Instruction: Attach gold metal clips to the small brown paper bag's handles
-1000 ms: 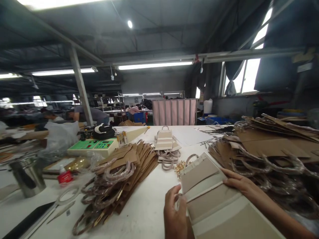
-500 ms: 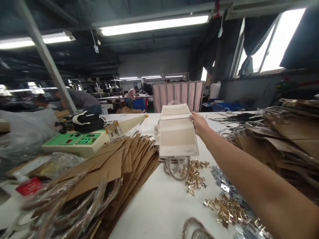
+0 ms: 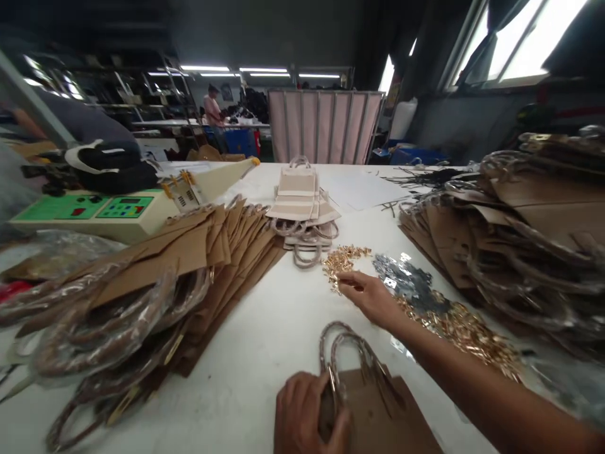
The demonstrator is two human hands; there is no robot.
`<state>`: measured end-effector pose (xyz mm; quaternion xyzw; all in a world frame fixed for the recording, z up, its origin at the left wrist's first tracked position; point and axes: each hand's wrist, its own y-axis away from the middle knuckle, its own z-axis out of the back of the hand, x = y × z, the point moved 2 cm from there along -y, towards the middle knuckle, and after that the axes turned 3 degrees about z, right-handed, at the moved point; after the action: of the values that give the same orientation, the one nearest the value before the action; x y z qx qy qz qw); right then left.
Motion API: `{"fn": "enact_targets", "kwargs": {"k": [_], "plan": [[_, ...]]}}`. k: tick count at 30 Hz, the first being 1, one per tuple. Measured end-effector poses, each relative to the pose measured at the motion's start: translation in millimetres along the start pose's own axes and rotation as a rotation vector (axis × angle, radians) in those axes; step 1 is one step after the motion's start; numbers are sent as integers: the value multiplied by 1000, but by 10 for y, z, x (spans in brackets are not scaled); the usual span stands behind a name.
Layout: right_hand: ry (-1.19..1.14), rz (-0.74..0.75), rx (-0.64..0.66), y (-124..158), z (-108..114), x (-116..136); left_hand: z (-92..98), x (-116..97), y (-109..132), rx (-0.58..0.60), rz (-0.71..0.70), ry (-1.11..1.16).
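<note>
Left hand: the left hand [image 3: 307, 416] lies at the near edge of the tabletop [image 3: 265, 340], fingers curled over the top edge of a brown bag [image 3: 378, 416], gripping it where the handles meet the bag.
Right hand: the right hand [image 3: 371, 296] reaches forward, palm down, fingers loosely spread, fingertips touching the near edge of the gold clips [image 3: 343, 261]; whether it pinches one cannot be told.
Brown bag: flat on the tabletop, its two wrapped handles [image 3: 347, 350] pointing away from the person.
Gold clips: a loose heap on the bare tabletop, just beyond the right hand; a second gold heap [image 3: 467, 328] lies to its right.
Silver pieces: a dark silvery pile [image 3: 409, 287] between the two gold heaps.
White bags: a small stack [image 3: 300, 202] lying flat beyond the clips, handles towards the person.
Left stack: brown bags [image 3: 198, 265] fanned out flat, handles in clear wrap.
Right stack: a higher pile of brown bags [image 3: 520, 227].
Machine: a green-panelled box [image 3: 94, 211] at far left.
</note>
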<state>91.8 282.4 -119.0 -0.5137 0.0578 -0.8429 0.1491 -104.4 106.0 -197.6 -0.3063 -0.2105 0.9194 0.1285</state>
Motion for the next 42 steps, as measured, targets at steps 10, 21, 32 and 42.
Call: {"fn": "enact_targets", "kwargs": {"k": [10,21,32,42], "plan": [[219,28,-133,2204,354,-368,178,-239,89,81,9,-88],[722,8,-142,1709,790,-530,182,-229,331,-9,-17,-25],[422,100,-220,1984,732,-261,317,-454,326,-58,73,54],[-170,78,-56,2375,-331,168,345,-603,303,80,266,293]]}}
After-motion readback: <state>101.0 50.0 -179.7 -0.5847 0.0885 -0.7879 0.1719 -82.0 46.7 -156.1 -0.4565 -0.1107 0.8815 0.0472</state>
